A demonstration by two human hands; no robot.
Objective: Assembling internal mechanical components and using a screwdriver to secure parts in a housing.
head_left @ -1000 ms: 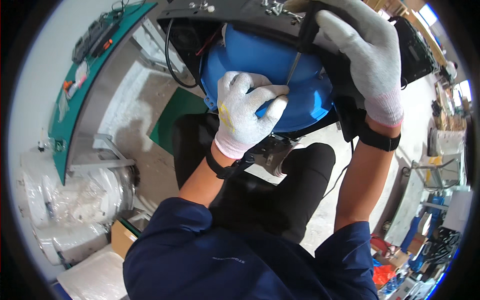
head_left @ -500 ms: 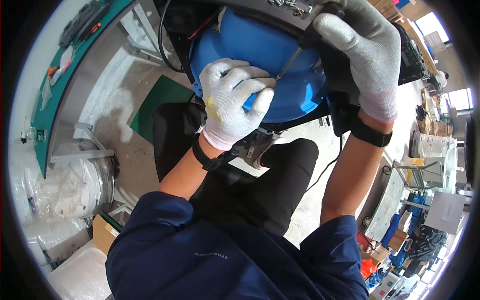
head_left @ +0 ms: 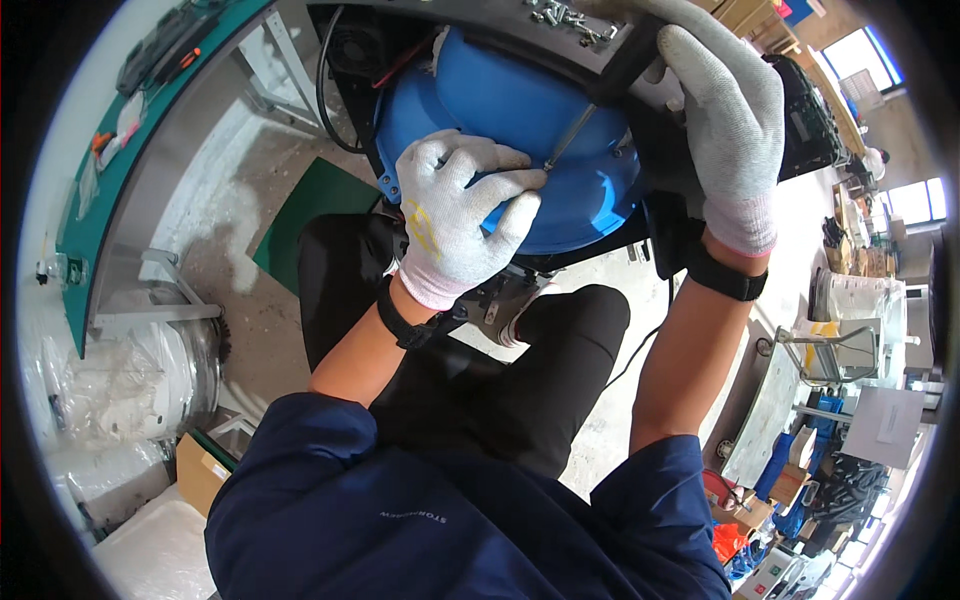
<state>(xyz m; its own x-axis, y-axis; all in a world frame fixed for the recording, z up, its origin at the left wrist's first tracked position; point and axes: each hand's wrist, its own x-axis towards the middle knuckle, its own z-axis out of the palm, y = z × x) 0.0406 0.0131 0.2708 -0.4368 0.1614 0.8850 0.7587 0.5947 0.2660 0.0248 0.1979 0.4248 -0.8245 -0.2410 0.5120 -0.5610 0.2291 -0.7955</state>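
Observation:
My left hand (head_left: 455,205), in a whitish knit glove, rests against a rounded blue shell (head_left: 520,95). Its fingers are bent, with thumb and index tips close together beside the tip of a screwdriver (head_left: 572,135). Anything between those fingertips is too small to make out. The screwdriver's thin metal shaft slants down to the shell, its tip near my left fingertips. My right hand (head_left: 725,120), gloved too, is closed around the dark screwdriver handle, partly lost against the black tray edge. Several loose screws (head_left: 570,20) lie on the black tray (head_left: 520,38) above the shell.
A green-topped bench (head_left: 120,170) with tools runs along the left. Below it are plastic-wrapped rolls (head_left: 140,375) and a cardboard box (head_left: 203,470). A green mat (head_left: 310,215) lies on the floor. At right stands a flat cart (head_left: 765,420); a black cable (head_left: 640,345) trails near my knee.
My right hand has shifted and turned around the screwdriver handle, and more of the tray shows. The left hand keeps its place by the tip. The whole view has shifted slightly.

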